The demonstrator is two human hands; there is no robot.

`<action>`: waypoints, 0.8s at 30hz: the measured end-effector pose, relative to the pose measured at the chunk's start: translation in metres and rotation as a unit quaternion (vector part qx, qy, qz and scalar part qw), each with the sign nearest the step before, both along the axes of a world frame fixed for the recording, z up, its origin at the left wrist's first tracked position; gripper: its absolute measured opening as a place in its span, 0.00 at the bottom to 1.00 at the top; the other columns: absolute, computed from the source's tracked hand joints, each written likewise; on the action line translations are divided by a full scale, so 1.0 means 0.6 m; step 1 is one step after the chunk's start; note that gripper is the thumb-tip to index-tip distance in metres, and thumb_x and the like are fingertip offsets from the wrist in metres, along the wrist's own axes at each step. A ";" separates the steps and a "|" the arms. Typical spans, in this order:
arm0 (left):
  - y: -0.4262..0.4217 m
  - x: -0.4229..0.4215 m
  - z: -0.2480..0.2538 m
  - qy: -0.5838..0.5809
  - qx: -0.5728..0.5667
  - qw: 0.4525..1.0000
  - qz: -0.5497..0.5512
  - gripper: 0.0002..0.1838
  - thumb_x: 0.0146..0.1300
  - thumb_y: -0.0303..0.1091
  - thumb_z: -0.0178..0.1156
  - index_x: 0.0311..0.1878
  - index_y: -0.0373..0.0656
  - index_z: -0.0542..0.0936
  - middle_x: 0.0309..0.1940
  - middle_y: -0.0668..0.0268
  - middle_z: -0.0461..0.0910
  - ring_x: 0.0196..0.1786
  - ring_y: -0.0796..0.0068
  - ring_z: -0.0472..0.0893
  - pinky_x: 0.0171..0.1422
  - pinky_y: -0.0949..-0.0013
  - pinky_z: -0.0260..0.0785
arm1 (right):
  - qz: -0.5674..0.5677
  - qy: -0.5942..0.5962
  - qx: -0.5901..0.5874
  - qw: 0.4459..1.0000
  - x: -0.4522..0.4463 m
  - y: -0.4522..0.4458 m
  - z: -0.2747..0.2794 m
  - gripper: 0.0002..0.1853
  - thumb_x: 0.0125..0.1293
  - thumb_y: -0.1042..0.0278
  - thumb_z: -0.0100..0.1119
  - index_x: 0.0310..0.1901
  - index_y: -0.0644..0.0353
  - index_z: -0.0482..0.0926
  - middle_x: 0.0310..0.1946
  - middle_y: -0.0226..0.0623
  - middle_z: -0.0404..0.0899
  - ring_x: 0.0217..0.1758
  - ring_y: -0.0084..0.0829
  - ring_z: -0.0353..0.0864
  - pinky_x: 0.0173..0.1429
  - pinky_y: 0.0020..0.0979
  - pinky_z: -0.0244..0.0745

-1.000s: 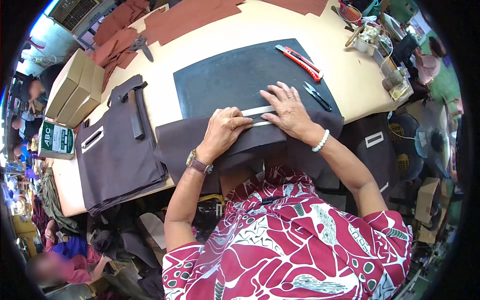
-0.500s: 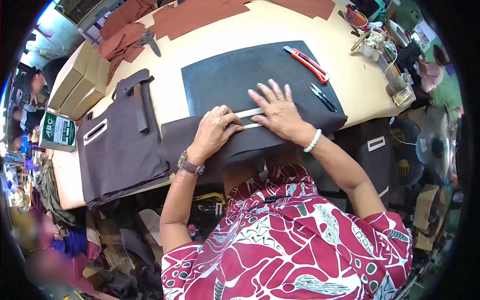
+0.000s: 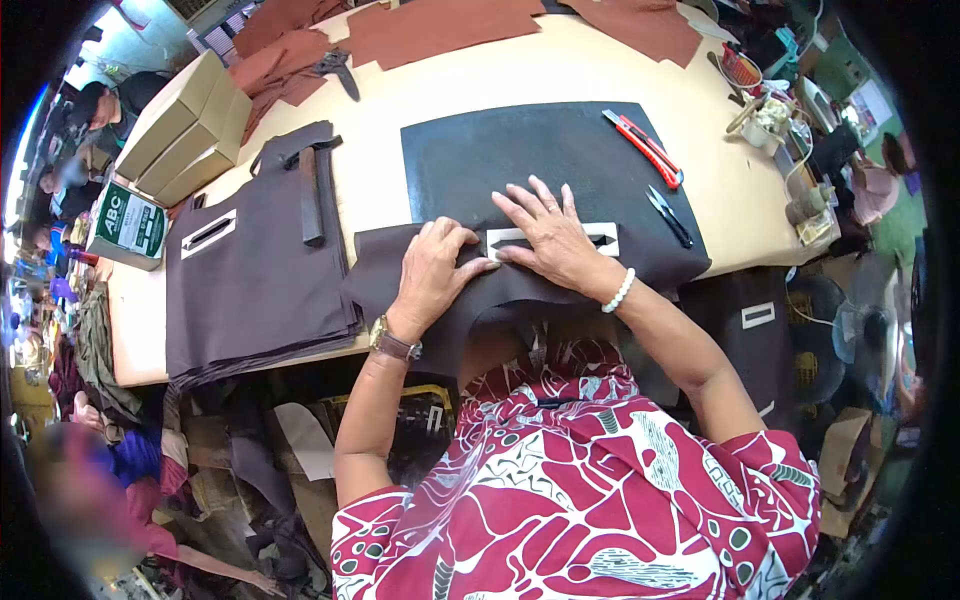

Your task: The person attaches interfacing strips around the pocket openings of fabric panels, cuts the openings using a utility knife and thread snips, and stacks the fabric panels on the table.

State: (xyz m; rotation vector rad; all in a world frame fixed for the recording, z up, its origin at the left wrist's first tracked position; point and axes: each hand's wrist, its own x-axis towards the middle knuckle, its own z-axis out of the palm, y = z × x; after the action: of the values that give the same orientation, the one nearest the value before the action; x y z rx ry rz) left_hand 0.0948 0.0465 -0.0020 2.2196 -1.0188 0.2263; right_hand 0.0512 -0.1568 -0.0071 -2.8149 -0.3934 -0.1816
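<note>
A dark brown fabric panel lies along the table's front edge, its near side hanging down. On it is a white rectangular frame with a dark slot in its middle. My left hand is at the frame's left end, fingers curled and thumb near the index finger, closed on the brown fabric. My right hand lies flat across the frame with fingers spread, covering its middle. A black cutting mat lies under the panel's far edge. A red utility knife and small thread snips rest on it.
To the left is a stack of dark brown bag panels with a dark bar-shaped tool on top. Beyond stand cardboard boxes and a green-and-white ABC box. Rust-brown pieces lie at the back. Another person is at lower left.
The white frame has turned from edge-on to face up, showing its slot. My left hand has shifted at its left end; my right hand stays flat on it. The whole view has shifted slightly.
</note>
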 end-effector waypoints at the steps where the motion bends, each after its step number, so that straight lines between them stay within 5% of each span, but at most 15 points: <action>1: 0.000 -0.003 -0.001 -0.008 -0.002 1.000 0.006 0.18 0.47 0.39 0.70 0.37 0.38 0.78 0.35 0.61 0.74 0.41 0.61 0.75 0.46 0.62 0.68 | 0.018 0.020 0.012 1.000 0.001 -0.005 0.006 0.38 0.61 0.42 0.54 0.69 0.49 0.56 0.67 0.45 0.58 0.73 0.50 0.48 0.70 0.65 0.39; 5: 0.002 -0.017 -0.012 -0.060 -0.016 0.997 0.047 0.15 0.47 0.39 0.70 0.30 0.40 0.77 0.31 0.63 0.74 0.37 0.62 0.75 0.42 0.63 0.68 | 0.122 0.071 0.054 0.988 0.032 -0.007 0.038 0.38 0.59 0.52 0.60 0.67 0.60 0.59 0.59 0.51 0.68 0.65 0.45 0.65 0.68 0.50 0.55; 6: 0.000 -0.024 -0.013 -0.104 -0.018 0.992 0.066 0.15 0.47 0.39 0.70 0.26 0.41 0.75 0.28 0.64 0.73 0.34 0.63 0.74 0.39 0.63 0.67 | 0.150 0.023 0.085 0.985 0.038 0.004 0.045 0.35 0.58 0.58 0.61 0.63 0.66 0.63 0.47 0.53 0.77 0.53 0.46 0.76 0.59 0.44 0.67; 9: -0.003 -0.039 -0.015 -0.193 0.026 0.976 0.098 0.16 0.51 0.41 0.68 0.23 0.42 0.72 0.24 0.63 0.69 0.30 0.63 0.72 0.35 0.62 0.64 | 0.104 0.088 0.050 0.989 0.056 0.042 0.079 0.31 0.57 0.59 0.62 0.59 0.68 0.67 0.38 0.54 0.80 0.43 0.49 0.80 0.50 0.45 0.73; 10: -0.003 -0.044 -0.012 -0.198 0.025 0.974 0.107 0.15 0.51 0.41 0.68 0.24 0.42 0.73 0.25 0.63 0.70 0.31 0.63 0.72 0.36 0.61 0.64 | 0.093 0.061 0.063 0.992 0.066 0.051 0.073 0.21 0.58 0.60 0.60 0.49 0.66 0.74 0.34 0.52 0.80 0.36 0.52 0.80 0.44 0.45 0.73; 13: -0.015 -0.056 0.014 -0.215 -0.006 0.968 0.130 0.15 0.51 0.42 0.68 0.28 0.41 0.75 0.28 0.62 0.73 0.34 0.62 0.74 0.40 0.61 0.65 | 0.094 0.204 0.119 0.967 0.115 0.069 0.105 0.15 0.60 0.63 0.58 0.40 0.68 0.77 0.30 0.51 0.80 0.33 0.42 0.81 0.41 0.40 0.73; 14: -0.024 -0.060 0.030 -0.223 -0.035 0.964 0.139 0.15 0.51 0.42 0.68 0.30 0.41 0.76 0.30 0.62 0.74 0.35 0.62 0.75 0.42 0.61 0.66 | 0.073 0.189 0.197 0.959 0.134 0.070 0.105 0.12 0.61 0.65 0.56 0.35 0.69 0.78 0.28 0.48 0.79 0.31 0.28 0.77 0.39 0.35 0.72; 17: -0.057 -0.066 0.069 -0.219 -0.058 0.958 0.178 0.26 0.48 0.50 0.70 0.40 0.37 0.79 0.40 0.57 0.77 0.45 0.59 0.77 0.50 0.60 0.67 | -0.068 0.028 0.482 0.873 0.153 0.068 0.134 0.13 0.64 0.67 0.54 0.44 0.67 0.78 0.33 0.36 0.81 0.35 0.21 0.74 0.42 0.29 0.73; 19: -0.086 -0.059 0.083 -0.215 -0.048 0.952 0.211 0.31 0.46 0.53 0.70 0.45 0.36 0.78 0.44 0.55 0.76 0.49 0.57 0.75 0.53 0.58 0.66 | -0.092 -0.017 0.659 0.746 0.195 0.044 0.110 0.13 0.65 0.68 0.52 0.45 0.68 0.78 0.32 0.31 0.80 0.34 0.23 0.74 0.41 0.30 0.72; 21: -0.106 -0.044 0.088 -0.215 -0.026 0.949 0.227 0.30 0.47 0.47 0.70 0.49 0.36 0.76 0.48 0.55 0.75 0.52 0.56 0.74 0.56 0.58 0.65 | -0.106 -0.024 0.716 0.690 0.187 0.014 0.110 0.12 0.67 0.70 0.50 0.48 0.67 0.76 0.40 0.35 0.79 0.38 0.23 0.74 0.47 0.26 0.70; 24: -0.131 -0.009 0.072 -0.256 -0.039 0.935 0.241 0.20 0.50 0.32 0.66 0.48 0.38 0.77 0.45 0.60 0.76 0.49 0.60 0.75 0.52 0.60 0.67 | -0.122 -0.014 0.762 0.635 0.134 -0.015 0.138 0.12 0.69 0.72 0.46 0.52 0.63 0.70 0.41 0.36 0.77 0.40 0.26 0.78 0.41 0.30 0.78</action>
State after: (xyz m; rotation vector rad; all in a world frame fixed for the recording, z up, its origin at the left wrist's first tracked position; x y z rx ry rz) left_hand 0.0894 -0.0320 0.0411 2.3560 -0.6718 1.0908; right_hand 0.1315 -0.1657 0.0755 -1.1158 0.1676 -0.3733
